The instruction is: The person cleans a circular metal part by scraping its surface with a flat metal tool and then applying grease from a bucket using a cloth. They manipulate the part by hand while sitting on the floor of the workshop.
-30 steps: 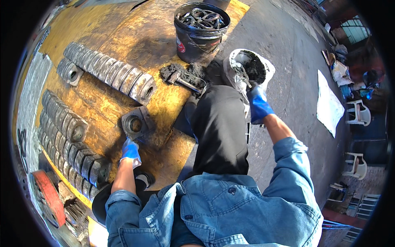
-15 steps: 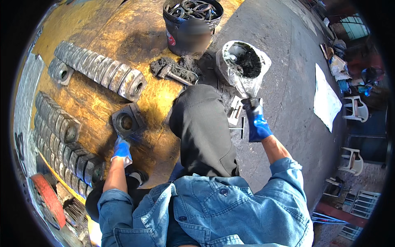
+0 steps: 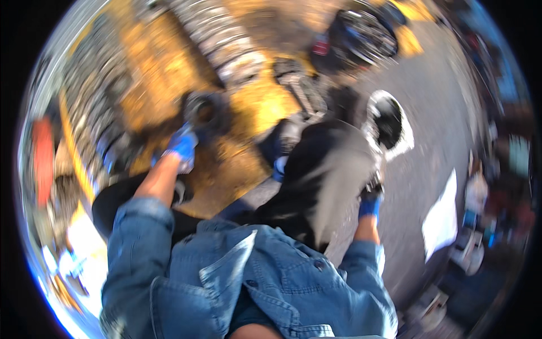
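Note:
My left hand (image 3: 183,146), in a blue glove, is at the near corner of a dark square metal block (image 3: 200,110) with a round hole. Its fingers seem closed on that corner, though motion smears them. My right hand (image 3: 371,195), in a blue glove darkened over the fingers, looks closed beside my knee. Whatever it holds is too blurred to name. Just beyond it stands a container wrapped in white plastic (image 3: 407,141), with black, paste-like stuff (image 3: 388,121) inside.
Rows of similar metal blocks (image 3: 217,39) lie on the yellowed floor, with more (image 3: 101,85) at the left. A black bucket of metal rings (image 3: 361,37) stands at the far right. A clamp-like tool (image 3: 302,93) lies nearer. A white sheet (image 3: 440,217) is on the grey floor.
The whole view has swung and blurred, with the bucket and container shifted right. My right hand appears lower, near my knee. My left hand is still at the block.

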A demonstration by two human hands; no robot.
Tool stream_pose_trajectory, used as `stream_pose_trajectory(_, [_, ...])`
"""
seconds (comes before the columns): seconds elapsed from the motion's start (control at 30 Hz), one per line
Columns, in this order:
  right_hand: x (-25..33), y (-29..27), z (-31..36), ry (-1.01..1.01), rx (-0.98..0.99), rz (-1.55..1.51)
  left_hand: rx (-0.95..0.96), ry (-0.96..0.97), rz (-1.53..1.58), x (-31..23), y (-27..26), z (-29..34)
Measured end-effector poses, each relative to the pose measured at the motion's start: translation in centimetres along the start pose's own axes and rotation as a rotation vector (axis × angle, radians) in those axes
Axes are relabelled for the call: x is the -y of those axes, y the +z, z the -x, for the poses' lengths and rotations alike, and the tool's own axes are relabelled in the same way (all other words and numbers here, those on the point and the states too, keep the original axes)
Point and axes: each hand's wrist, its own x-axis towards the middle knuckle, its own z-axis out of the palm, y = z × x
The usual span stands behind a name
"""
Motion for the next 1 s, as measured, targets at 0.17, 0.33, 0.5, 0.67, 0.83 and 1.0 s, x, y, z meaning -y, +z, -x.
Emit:
stream_pose_trajectory(0.17, [0.9, -6.2, 5.8, -0.199, 0.227, 0.267, 0.012, 0.06, -0.541, 1.6, -0.2, -0.1])
stream_pose_trajectory(0.33, [10.1, -5.4, 1.0, 0.035, 0.227, -0.12, 0.136, 0.14, -1.153, -4.9, -0.3, 2.1])
stream_pose_trajectory(0.5, [21.7, 13.7, -1.5, -0.142, 0.372, -0.229, 0.353, -0.059, -1.133, -6.9, -0.5, 3.9])
stream_pose_trajectory(0.67, [21.7, 36.8, 7.6, -0.187, 1.228, 0.327, 0.009, 0.086, -0.915, -1.2, 1.1, 1.7])
stream_pose_trajectory(0.83, [7.6, 51.4, 18.6, -0.012, 1.209, 1.063, 0.046, 0.018, -0.656, -2.1, -1.0, 3.0])
stream_pose_trajectory(1.0, [-12.1, 51.9, 22.5, -0.182, 1.238, 1.544, 0.108, -0.301, 0.051, -6.4, -2.5, 6.9])
